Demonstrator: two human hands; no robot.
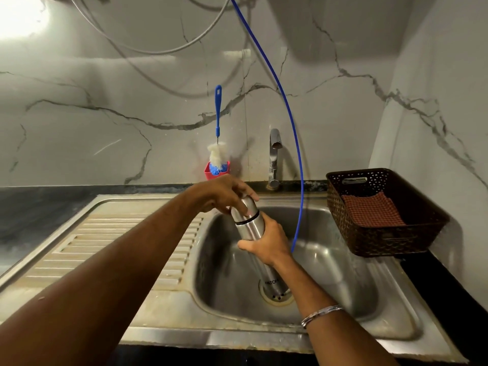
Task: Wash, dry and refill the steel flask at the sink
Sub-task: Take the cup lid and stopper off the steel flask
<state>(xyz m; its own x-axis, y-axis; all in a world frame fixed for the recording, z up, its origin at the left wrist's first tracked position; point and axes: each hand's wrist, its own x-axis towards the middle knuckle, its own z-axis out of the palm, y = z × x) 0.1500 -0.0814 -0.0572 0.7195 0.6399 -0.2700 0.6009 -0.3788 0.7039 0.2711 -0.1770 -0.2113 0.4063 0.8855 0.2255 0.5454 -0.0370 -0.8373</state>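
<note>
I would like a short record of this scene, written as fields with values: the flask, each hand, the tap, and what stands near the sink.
flask: steel flask, cap on, tilted over the sink
left hand: left hand grips the cap
right hand: right hand grips the flask body
tap: tap, no water seen running
brush: bottle brush upright in a red holder at the wall
basket: dark basket right of the sink, checked cloth inside
hose: blue hose hangs into the sink

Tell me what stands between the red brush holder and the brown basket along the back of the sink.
In the head view, the steel tap and the hanging blue tube lie between the red holder and the basket.
</note>
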